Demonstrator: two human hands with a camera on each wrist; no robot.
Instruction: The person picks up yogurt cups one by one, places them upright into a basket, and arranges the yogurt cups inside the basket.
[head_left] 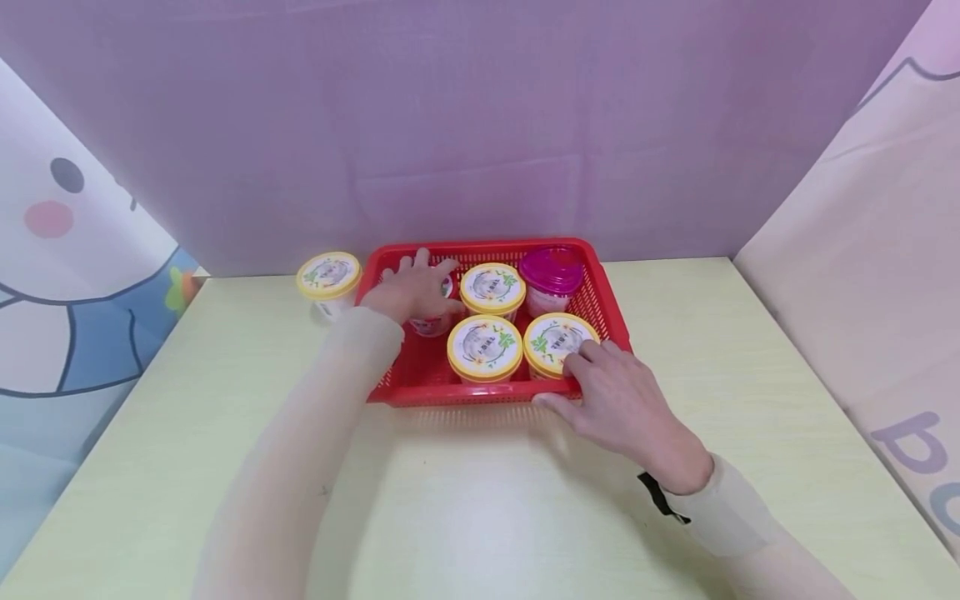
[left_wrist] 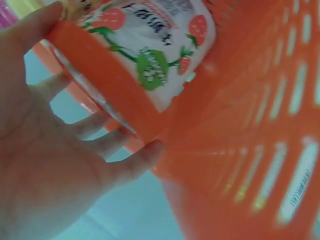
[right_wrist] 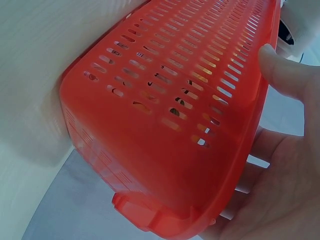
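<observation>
A red perforated basket (head_left: 420,396) holds several lidded cups. My left hand (head_left: 415,289) is spread over a red-lidded cup (head_left: 431,327) in its left part. In the left wrist view the thumb and fingers reach across the cup's lid (left_wrist: 100,75), and strawberry drawings mark its white side. At the front right, my right hand (head_left: 618,400) grips the basket's rim, thumb outside and fingers over the edge. A yellow-lidded cup (head_left: 551,337) sits right at those fingers. Two more yellow-lidded cups, one in front (head_left: 484,348) and one behind (head_left: 492,286), stand in the middle.
A magenta-lidded cup (head_left: 552,271) stands in the basket's back right corner. Outside, left of the basket, another yellow-lidded cup (head_left: 328,279) rests on the pale table (head_left: 465,517). A purple cloth (head_left: 480,125) hangs behind, and printed cloths flank both sides.
</observation>
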